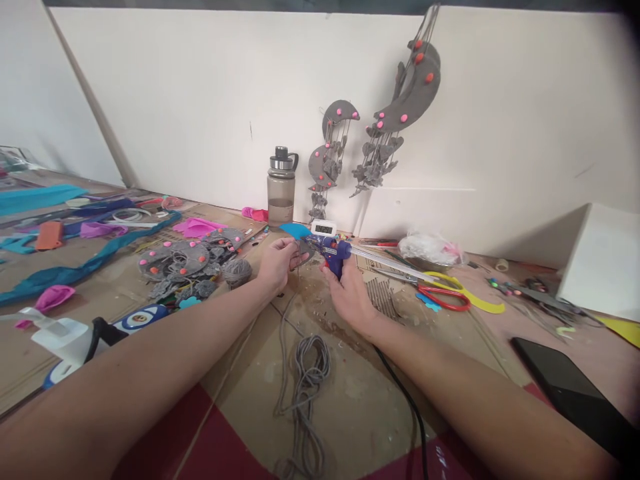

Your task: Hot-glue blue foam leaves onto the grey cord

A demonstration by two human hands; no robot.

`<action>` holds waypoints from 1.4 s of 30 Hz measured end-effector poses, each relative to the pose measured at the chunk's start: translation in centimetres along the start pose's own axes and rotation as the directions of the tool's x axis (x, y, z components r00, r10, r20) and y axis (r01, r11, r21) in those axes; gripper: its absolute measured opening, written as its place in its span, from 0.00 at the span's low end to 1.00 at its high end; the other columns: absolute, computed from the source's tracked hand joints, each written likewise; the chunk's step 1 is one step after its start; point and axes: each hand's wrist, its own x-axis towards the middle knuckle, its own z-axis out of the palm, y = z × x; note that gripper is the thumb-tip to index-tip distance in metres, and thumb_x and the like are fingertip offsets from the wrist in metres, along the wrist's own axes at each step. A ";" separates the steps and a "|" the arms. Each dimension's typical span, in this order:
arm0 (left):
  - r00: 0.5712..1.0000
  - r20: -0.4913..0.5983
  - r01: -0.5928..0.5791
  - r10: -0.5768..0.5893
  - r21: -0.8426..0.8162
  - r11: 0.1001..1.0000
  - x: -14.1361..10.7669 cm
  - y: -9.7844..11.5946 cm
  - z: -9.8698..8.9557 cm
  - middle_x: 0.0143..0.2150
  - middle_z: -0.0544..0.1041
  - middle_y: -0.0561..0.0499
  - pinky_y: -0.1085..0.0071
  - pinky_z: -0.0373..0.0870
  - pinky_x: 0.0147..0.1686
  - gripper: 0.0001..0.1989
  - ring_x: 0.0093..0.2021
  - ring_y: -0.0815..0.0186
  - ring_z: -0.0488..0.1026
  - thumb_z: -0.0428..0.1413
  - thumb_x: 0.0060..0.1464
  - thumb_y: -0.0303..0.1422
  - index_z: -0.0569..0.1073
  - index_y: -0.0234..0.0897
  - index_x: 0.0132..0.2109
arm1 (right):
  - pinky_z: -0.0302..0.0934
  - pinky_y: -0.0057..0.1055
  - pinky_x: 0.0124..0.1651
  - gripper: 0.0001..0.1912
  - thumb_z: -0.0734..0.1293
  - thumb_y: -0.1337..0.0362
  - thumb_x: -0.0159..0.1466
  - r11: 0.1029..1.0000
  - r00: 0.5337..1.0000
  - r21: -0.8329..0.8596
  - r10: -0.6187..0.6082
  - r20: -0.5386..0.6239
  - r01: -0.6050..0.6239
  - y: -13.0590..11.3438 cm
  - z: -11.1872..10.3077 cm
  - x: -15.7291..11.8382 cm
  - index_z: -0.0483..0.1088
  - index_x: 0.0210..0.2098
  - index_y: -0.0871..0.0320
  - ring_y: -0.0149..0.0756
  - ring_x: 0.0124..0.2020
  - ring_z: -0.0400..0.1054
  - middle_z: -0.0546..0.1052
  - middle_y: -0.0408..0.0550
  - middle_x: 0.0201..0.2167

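My right hand point(350, 290) is closed round the handle of a blue hot glue gun point(334, 250), with a long clear glue stick point(385, 260) sticking out of its back. The gun's nozzle end points left, close to my left hand point(281, 260). Between the fingers of that hand is a grey felt piece point(304, 249), its shape partly hidden. A bundle of grey cord point(310, 373) lies on the cardboard below, one strand running up towards my left hand. A black cable point(405, 393) trails under my right forearm.
Behind stand a water bottle point(281, 193) and a small digital clock point(324, 228). Grey moon hangings point(410, 93) hang at the wall. Red-handled scissors point(445, 297) and a phone point(565, 380) lie right; felt moons point(173, 261), a yarn ball point(237, 272) and a white plug point(65, 340) lie left.
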 end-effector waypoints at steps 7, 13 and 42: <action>1.000 0.014 -0.006 0.006 0.014 1.000 -0.1 0.0 0.1 0.28 0.72 0.52 0.60 0.76 0.44 0.11 0.30 0.71 0.73 0.65 0.41 0.30 0.69 0.32 0.28 | 0.53 0.49 0.61 0.25 0.58 0.60 0.64 1.000 1.000 -0.023 0.016 0.026 -0.015 -0.1 0.0 0.0 0.59 0.57 0.68 0.50 0.56 0.63 0.69 0.66 0.53; 1.000 -0.007 -0.027 0.027 0.024 0.999 -0.2 0.1 0.2 0.27 0.71 0.54 0.60 0.76 0.45 0.10 0.28 0.73 0.72 0.64 0.40 0.29 0.69 0.32 0.28 | 0.54 0.48 0.60 0.24 0.57 0.61 0.64 0.999 1.000 -0.032 0.008 0.030 -0.007 0.1 0.1 -0.1 0.59 0.57 0.67 0.49 0.57 0.63 0.70 0.65 0.53; 0.995 -0.034 -0.096 0.096 -0.013 0.995 0.2 0.1 0.0 0.23 0.65 0.58 0.60 0.75 0.45 0.12 0.26 0.75 0.68 0.64 0.37 0.30 0.67 0.34 0.27 | 0.54 0.48 0.60 0.22 0.57 0.62 0.64 0.998 0.998 -0.018 0.061 -0.029 -0.062 0.2 -0.1 -0.3 0.59 0.55 0.65 0.48 0.54 0.63 0.69 0.63 0.52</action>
